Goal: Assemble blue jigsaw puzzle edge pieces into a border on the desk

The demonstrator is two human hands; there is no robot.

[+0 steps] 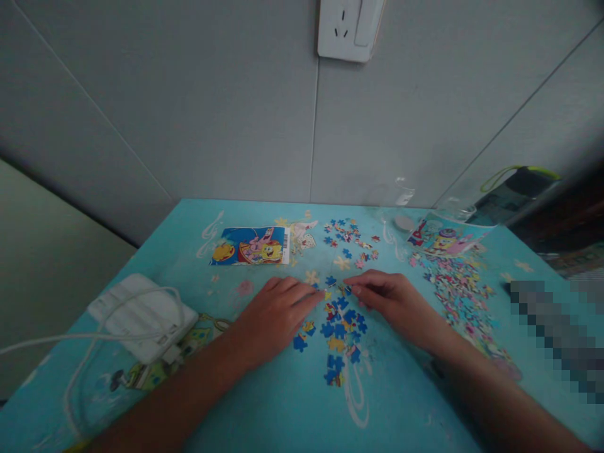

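Note:
My left hand (278, 311) lies flat on the light blue cartoon-printed table (264, 402), fingers together, fingertips touching small puzzle pieces. My right hand (394, 301) rests opposite it, thumb and fingers pinched at a small blue piece near the fingertips of both hands. Between and below the hands lies a cluster of blue and yellow puzzle pieces (340, 333). Whether the right hand holds the piece or only presses it I cannot tell.
A cartoon reference picture (250, 246) lies at the back left. More loose pieces (350, 240) sit behind the hands and a big heap (460, 286) at the right beside a clear puzzle tube (448, 233). A white power bank with cable (141, 314) is left. Wall socket (346, 28) above.

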